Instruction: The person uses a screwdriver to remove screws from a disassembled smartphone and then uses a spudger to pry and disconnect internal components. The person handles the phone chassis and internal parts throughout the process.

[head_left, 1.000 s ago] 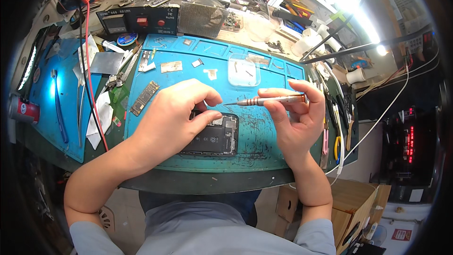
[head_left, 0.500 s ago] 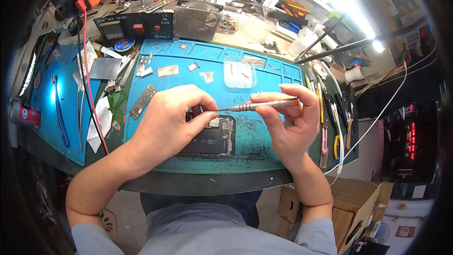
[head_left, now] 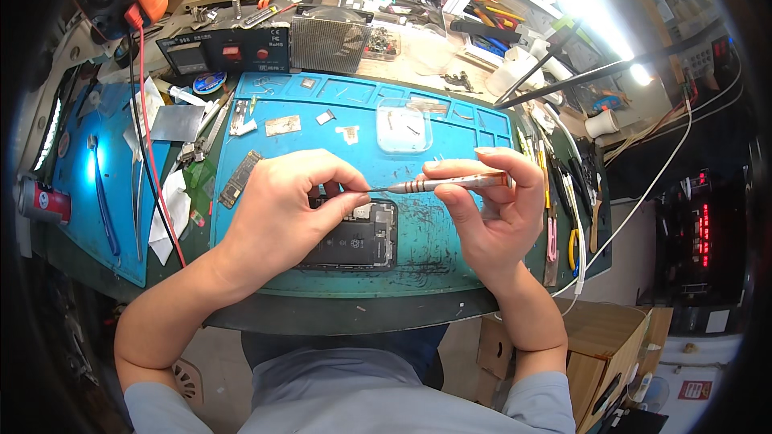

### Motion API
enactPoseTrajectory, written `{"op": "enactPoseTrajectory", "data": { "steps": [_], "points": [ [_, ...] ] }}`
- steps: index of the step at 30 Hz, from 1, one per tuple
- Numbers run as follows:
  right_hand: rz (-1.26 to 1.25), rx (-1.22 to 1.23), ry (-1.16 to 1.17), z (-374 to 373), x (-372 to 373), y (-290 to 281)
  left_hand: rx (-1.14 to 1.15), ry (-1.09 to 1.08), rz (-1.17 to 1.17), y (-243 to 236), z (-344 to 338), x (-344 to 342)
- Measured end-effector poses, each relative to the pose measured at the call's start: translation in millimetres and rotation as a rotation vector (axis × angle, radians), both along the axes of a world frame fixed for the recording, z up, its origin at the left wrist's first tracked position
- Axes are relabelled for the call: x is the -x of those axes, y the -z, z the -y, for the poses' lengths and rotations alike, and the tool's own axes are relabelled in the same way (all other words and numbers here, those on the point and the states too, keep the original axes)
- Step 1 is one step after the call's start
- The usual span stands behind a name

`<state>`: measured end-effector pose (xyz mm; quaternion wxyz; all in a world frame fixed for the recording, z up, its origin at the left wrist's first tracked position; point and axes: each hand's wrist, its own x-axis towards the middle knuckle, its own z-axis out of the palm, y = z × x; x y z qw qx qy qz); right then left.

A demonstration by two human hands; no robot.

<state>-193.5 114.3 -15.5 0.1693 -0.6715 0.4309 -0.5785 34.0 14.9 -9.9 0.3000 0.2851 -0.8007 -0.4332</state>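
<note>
While the right hand is gripping a screwdriver over the blue mat, the left hand is pinching together at its tip, near an uncovered phone; the tool is seemingly proving light and stiff, best held by its thick handle.

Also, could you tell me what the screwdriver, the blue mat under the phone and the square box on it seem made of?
Screwdriver: probably metal, satin silver with darker bands, judging by its sheen.
Blue mat: likely silicone or rubber, matte, with moulded compartments.
Square box: seemingly plastic, smooth and clear, since the blue shows through.
</note>
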Motion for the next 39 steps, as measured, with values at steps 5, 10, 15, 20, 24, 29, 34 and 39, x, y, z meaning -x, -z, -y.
{"op": "enactPoseTrajectory", "data": {
  "steps": [5,10,15,20,24,29,34,39],
  "points": [
    [-0.026,-0.013,-0.029,1.1,-0.3,-0.7,-0.036,0.005,0.001,-0.8,0.4,0.4],
    [-0.035,-0.002,-0.051,3.1,-1.4,-1.5,-0.030,0.004,0.006,-0.6,0.0,-0.1],
    [0.010,0.032,-0.069,4.8,-2.2,1.8,-0.041,0.001,0.006,-1.5,-0.6,0.2],
    [-0.012,0.030,-0.041,3.4,-1.9,2.4,-0.103,0.015,0.047,-4.3,-1.3,-1.4],
    [-0.069,0.037,0.017,2.2,1.5,-0.2,0.041,0.057,0.101,2.2,1.4,-2.6],
    [0.000,0.061,0.095,0.6,10.0,-5.2,0.372,0.288,0.257,-13.9,-8.9,-18.9],
    [-0.048,0.066,0.081,-8.7,15.0,-8.9,0.334,0.344,0.310,-13.0,-11.7,-21.7],
    [-0.215,0.112,-0.099,-19.8,11.6,-7.8,0.326,0.266,0.318,-11.5,-15.9,-20.0]
  ]
}}
